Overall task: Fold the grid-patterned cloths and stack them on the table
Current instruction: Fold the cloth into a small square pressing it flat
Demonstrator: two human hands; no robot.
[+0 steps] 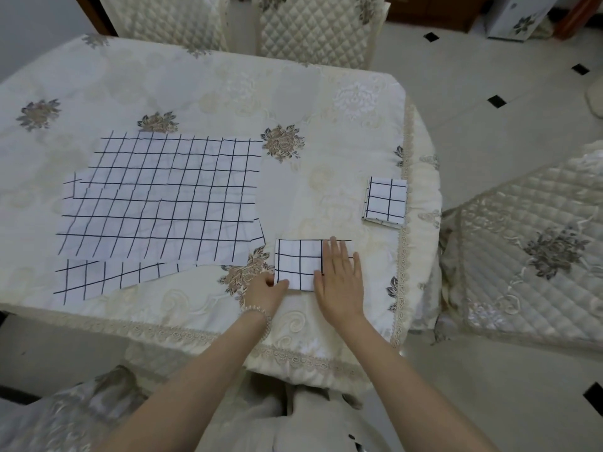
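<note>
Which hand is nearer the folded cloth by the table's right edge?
Right. The right hand lies flat on the near cloth, below the folded cloth; the left hand pinches the near cloth's left corner, farther away.

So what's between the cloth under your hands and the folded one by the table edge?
Head view: only bare tablecloth between the cloth being folded and the folded cloth.

Folded cloth [298, 265], white with black grid, flat under both grips. Second folded cloth [385, 201] beyond right grip. Unfolded cloths [160, 197] overlapping, left of left grip.

Bare forearms, a pale beaded bracelet [261, 316] circling the left wrist
</note>
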